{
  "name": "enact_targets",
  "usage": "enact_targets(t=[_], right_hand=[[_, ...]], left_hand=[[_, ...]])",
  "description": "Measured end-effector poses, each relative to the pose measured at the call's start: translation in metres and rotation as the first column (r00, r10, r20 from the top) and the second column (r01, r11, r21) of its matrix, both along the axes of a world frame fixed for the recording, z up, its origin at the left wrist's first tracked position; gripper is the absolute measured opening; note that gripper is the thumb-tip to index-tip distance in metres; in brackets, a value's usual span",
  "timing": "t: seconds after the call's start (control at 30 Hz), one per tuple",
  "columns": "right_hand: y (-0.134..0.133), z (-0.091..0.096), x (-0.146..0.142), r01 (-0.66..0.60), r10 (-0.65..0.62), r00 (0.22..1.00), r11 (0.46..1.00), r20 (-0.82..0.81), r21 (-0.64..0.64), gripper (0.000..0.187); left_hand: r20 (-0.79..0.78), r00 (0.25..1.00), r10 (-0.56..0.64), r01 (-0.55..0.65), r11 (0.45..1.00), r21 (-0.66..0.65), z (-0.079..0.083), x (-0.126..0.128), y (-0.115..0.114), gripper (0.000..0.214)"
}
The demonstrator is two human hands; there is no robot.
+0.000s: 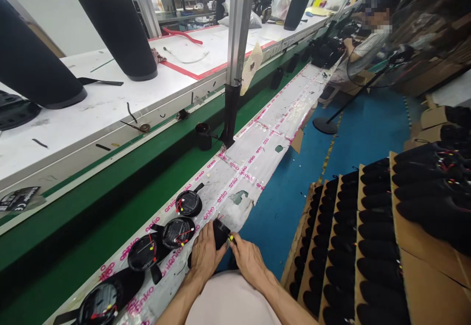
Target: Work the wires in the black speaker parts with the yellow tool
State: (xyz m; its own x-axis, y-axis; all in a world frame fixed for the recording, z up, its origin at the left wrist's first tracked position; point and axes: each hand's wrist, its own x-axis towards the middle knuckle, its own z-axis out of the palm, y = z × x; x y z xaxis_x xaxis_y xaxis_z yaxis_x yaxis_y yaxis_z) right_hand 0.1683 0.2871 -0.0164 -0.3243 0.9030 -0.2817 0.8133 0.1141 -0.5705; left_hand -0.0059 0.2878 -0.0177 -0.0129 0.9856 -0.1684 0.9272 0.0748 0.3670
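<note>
Close to my body, my left hand (206, 249) is closed around the side of a black cylindrical speaker housing (221, 232), which lies at the near edge of the narrow bench with its end tilted up. Fine wires stick out of that end. My right hand (247, 255) pinches a small yellow wire connector (231, 238) at the housing's right rim. Part of the housing is hidden behind my left fingers. To the left, several similar black housings stand or lie with straps and red wires, among them one housing (188, 203) and another housing (178, 231).
The narrow bench (253, 141) is covered in pink-printed tape. Left of it run a green conveyor belt (154, 187) and a white worktop (184, 62) with tall black cylinders. A metal post (239, 35) rises between. At right stand cardboard-divided housings (379, 239), a fan (326, 124) and a co-worker (373, 35).
</note>
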Motion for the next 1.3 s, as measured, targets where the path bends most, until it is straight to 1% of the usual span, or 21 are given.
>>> enact_targets(t=[0.1,0.23,0.43,0.6,0.7,0.77,0.9,1.0,1.07,1.13,1.23,1.3], right_hand=[[0.004,0.005,-0.008,-0.042,0.040,0.990,0.999,0.134,0.014,0.033],[0.013,0.017,-0.016,-0.088,0.103,0.957,0.994,0.270,-0.067,0.031],[0.019,0.030,-0.020,-0.118,0.147,0.936,0.987,0.319,-0.109,0.029],[0.023,0.039,-0.027,-0.124,0.176,0.909,0.980,0.378,-0.158,0.035],[0.031,0.044,-0.032,-0.141,0.206,0.896,0.972,0.393,-0.189,0.041],[0.038,0.045,-0.034,-0.156,0.231,0.889,0.964,0.395,-0.214,0.042],[0.046,0.043,-0.029,-0.202,0.291,0.883,0.943,0.367,-0.263,0.038],[0.047,0.037,-0.024,-0.219,0.298,0.898,0.940,0.322,-0.260,0.029],[0.046,0.030,-0.022,-0.215,0.281,0.917,0.946,0.282,-0.242,0.025],[0.043,0.022,-0.020,-0.203,0.253,0.938,0.955,0.238,-0.216,0.025],[0.036,0.011,-0.017,-0.171,0.200,0.964,0.971,0.174,-0.169,0.023],[0.031,0.007,-0.014,-0.149,0.167,0.978,0.979,0.126,-0.137,0.023]], left_hand=[[-0.027,1.000,0.007,-0.007,1.000,-0.020,0.003,0.001,0.003,0.074],[-0.078,0.997,0.009,-0.012,0.999,-0.040,0.004,0.003,0.005,0.073],[-0.140,0.990,0.009,-0.014,0.999,-0.039,0.001,0.005,0.003,0.074],[-0.176,0.984,0.014,-0.022,0.999,-0.045,0.002,0.009,0.004,0.075],[-0.185,0.982,0.035,-0.046,0.998,-0.052,0.004,0.013,0.005,0.075],[-0.193,0.981,0.029,-0.042,0.997,-0.064,0.004,0.015,0.005,0.074],[-0.222,0.975,0.016,-0.028,0.998,-0.048,0.003,0.017,0.002,0.069],[-0.186,0.982,0.026,-0.033,0.999,-0.035,0.001,0.012,0.004,0.069],[-0.145,0.989,0.021,-0.028,0.999,-0.044,0.000,0.007,0.006,0.070],[-0.120,0.993,0.022,-0.029,0.998,-0.058,0.000,0.002,0.009,0.072],[-0.108,0.994,0.034,-0.042,0.997,-0.065,0.001,0.000,0.011,0.072],[-0.101,0.994,0.044,-0.050,0.997,-0.059,0.004,0.001,0.011,0.072]])
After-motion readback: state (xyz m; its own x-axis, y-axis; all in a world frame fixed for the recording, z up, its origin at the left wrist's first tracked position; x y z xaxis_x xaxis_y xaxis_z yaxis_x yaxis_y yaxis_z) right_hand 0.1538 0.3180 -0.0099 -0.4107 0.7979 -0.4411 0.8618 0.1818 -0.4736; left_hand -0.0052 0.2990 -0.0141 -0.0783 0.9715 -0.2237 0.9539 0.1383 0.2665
